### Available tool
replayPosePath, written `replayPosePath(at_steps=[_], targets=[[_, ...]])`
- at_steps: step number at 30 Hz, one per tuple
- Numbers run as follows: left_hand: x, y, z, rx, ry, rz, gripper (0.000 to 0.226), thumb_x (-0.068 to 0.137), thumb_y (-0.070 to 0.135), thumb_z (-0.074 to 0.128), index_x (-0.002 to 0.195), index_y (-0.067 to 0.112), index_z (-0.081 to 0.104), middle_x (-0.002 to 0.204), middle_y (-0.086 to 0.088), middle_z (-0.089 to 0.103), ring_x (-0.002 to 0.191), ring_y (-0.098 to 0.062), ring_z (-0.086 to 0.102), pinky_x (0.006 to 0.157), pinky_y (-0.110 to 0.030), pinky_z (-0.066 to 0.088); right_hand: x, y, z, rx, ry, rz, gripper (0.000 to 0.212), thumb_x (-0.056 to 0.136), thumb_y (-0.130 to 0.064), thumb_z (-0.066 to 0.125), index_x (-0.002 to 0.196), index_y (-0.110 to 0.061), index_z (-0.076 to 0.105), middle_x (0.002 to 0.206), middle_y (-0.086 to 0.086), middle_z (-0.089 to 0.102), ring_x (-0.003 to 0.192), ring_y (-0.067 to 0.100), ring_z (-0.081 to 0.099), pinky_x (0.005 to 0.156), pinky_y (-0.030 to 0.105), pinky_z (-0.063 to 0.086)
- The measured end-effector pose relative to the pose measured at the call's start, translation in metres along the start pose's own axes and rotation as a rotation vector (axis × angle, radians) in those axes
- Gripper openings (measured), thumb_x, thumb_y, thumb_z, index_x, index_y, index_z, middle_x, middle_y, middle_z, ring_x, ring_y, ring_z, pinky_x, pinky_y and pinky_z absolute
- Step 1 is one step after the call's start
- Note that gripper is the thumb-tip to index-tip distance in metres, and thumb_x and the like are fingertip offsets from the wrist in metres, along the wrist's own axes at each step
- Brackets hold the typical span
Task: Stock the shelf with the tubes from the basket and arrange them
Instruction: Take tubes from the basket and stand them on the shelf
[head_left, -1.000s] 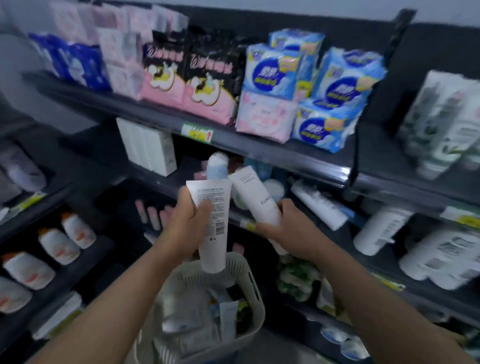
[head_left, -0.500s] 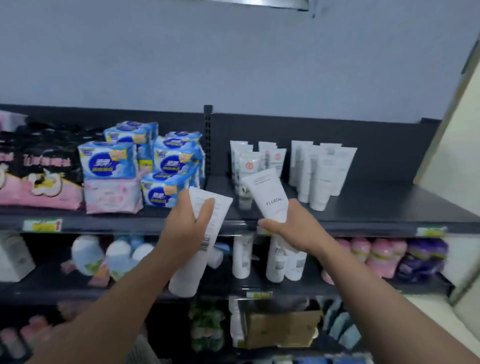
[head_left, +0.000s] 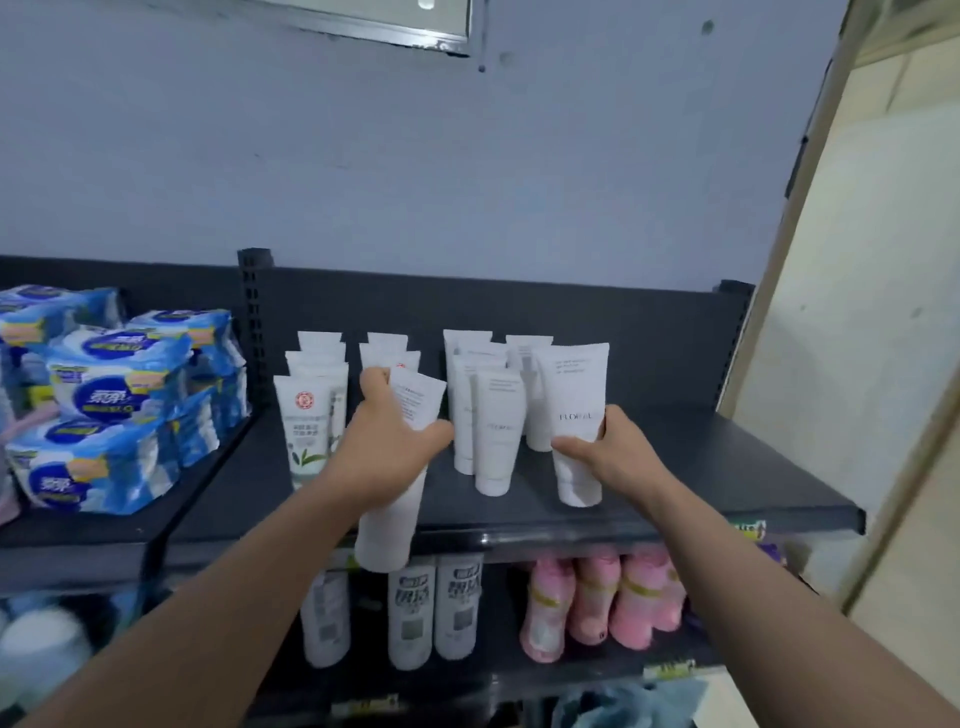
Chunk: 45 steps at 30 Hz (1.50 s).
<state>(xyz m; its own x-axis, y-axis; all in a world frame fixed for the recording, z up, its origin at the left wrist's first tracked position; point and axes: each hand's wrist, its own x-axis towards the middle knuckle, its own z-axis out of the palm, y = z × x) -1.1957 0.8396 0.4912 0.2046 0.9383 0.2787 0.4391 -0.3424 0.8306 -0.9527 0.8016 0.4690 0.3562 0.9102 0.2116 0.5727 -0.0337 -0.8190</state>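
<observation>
My left hand (head_left: 387, 449) grips a white tube (head_left: 390, 525), cap down, its lower end hanging below the front edge of the dark top shelf (head_left: 675, 467). My right hand (head_left: 608, 452) holds a second white tube (head_left: 574, 415) upright, its cap resting on the shelf at the right end of the rows. Several white tubes (head_left: 496, 431) stand in rows behind both hands, and one with a red logo and green leaves (head_left: 306, 426) stands at the left. The basket is out of view.
Blue-and-white wrapped packs (head_left: 111, 410) are stacked on the left shelf section beyond the upright post (head_left: 254, 322). On the shelf below stand white bottles (head_left: 410, 613) and pink bottles (head_left: 597, 603). A cream wall panel (head_left: 857, 364) bounds the right side.
The view rose from the basket and lower shelves to the top shelf. Both hands moved forward with their tubes; the right tube now stands on the shelf beside the rows.
</observation>
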Motion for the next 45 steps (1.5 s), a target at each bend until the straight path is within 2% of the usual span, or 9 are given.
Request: replayPosePath(at_steps=[4, 12, 18, 22, 27, 31, 37, 41, 45], targets=[[0.025, 0.008, 0.023, 0.04, -0.103, 0.05, 0.031, 0.094, 0.034, 0.044, 0.122, 0.026, 0.035, 0.094, 0.005, 0.06, 0.085, -0.014, 0.059, 0.066, -0.027, 0.045, 0.028, 0.022, -0.005, 0.045, -0.006, 0.022, 0.025, 0.075, -0.016, 0.074, 0.088, -0.026, 0.055, 0.091, -0.009, 0.065, 0.086, 0.008, 0.061, 0.08, 0.032, 0.051], [0.05, 0.008, 0.03, 0.022, -0.18, 0.075, 0.025, 0.099, 0.036, 0.039, 0.11, 0.033, 0.061, 0.105, 0.017, 0.067, 0.099, -0.004, 0.062, 0.09, -0.033, 0.049, 0.076, 0.046, 0.009, 0.023, -0.04, 0.103, 0.034, 0.071, -0.014, 0.074, 0.101, -0.013, 0.057, 0.097, -0.001, 0.066, 0.091, 0.018, 0.063, 0.085, 0.042, 0.054], [0.06, 0.003, 0.025, -0.056, -0.106, 0.025, 0.017, 0.097, 0.031, 0.048, 0.098, 0.027, 0.065, 0.101, 0.01, 0.07, 0.098, -0.01, 0.064, 0.09, -0.031, 0.049, 0.097, 0.055, 0.016, 0.012, -0.042, 0.108, 0.034, 0.071, -0.013, 0.075, 0.099, -0.015, 0.056, 0.094, -0.003, 0.063, 0.088, 0.017, 0.06, 0.082, 0.039, 0.053], [0.063, -0.001, 0.022, -0.034, -0.11, 0.003, 0.014, 0.095, 0.032, 0.052, 0.098, 0.029, 0.065, 0.1, 0.009, 0.071, 0.097, -0.01, 0.065, 0.092, -0.037, 0.049, 0.102, 0.062, 0.011, 0.073, -0.061, 0.1, 0.03, 0.074, -0.009, 0.074, 0.086, -0.024, 0.052, 0.084, -0.012, 0.058, 0.077, 0.004, 0.055, 0.073, 0.028, 0.047], [0.058, 0.009, 0.025, -0.118, -0.143, 0.026, 0.013, 0.091, 0.024, 0.06, 0.102, 0.025, 0.068, 0.097, 0.0, 0.073, 0.087, -0.018, 0.069, 0.081, -0.039, 0.055, 0.105, 0.07, 0.007, 0.053, -0.113, 0.124, 0.045, 0.071, -0.008, 0.076, 0.111, -0.014, 0.055, 0.105, -0.001, 0.064, 0.092, 0.014, 0.06, 0.075, 0.027, 0.047], [0.057, 0.025, 0.032, -0.149, -0.176, 0.049, 0.01, 0.083, 0.027, 0.071, 0.093, 0.029, 0.072, 0.097, -0.013, 0.071, 0.078, -0.023, 0.054, 0.072, -0.04, 0.038, 0.104, 0.072, 0.001, -0.012, -0.124, 0.158, 0.052, 0.069, -0.01, 0.078, 0.115, -0.013, 0.052, 0.112, 0.002, 0.063, 0.096, 0.017, 0.06, 0.081, 0.03, 0.048], [0.066, 0.06, 0.064, 0.019, -0.172, 0.194, 0.01, 0.076, 0.022, 0.078, 0.084, 0.025, 0.074, 0.074, 0.017, 0.07, 0.065, 0.004, 0.063, 0.062, -0.009, 0.044, 0.091, 0.067, -0.031, -0.249, -0.124, 0.104, 0.076, 0.075, -0.019, 0.077, 0.14, -0.013, 0.038, 0.144, 0.004, 0.045, 0.128, 0.021, 0.046, 0.102, 0.031, 0.04], [0.079, 0.073, 0.093, 0.218, -0.181, 0.268, 0.014, 0.075, 0.03, 0.078, 0.085, 0.023, 0.073, 0.087, 0.014, 0.068, 0.084, 0.0, 0.062, 0.075, -0.019, 0.047, 0.078, 0.063, -0.056, -0.41, -0.095, 0.016, 0.068, 0.084, -0.023, 0.067, 0.142, -0.015, 0.034, 0.144, 0.005, 0.044, 0.128, 0.022, 0.045, 0.1, 0.031, 0.041], [0.092, 0.078, 0.116, 0.463, -0.176, 0.349, 0.011, 0.077, 0.034, 0.073, 0.085, 0.027, 0.069, 0.078, 0.016, 0.061, 0.08, -0.006, 0.056, 0.071, -0.022, 0.041, 0.067, 0.062, -0.073, -0.484, -0.065, -0.022, 0.065, 0.087, -0.025, 0.064, 0.143, -0.017, 0.032, 0.145, 0.005, 0.042, 0.131, 0.023, 0.042, 0.103, 0.032, 0.038]])
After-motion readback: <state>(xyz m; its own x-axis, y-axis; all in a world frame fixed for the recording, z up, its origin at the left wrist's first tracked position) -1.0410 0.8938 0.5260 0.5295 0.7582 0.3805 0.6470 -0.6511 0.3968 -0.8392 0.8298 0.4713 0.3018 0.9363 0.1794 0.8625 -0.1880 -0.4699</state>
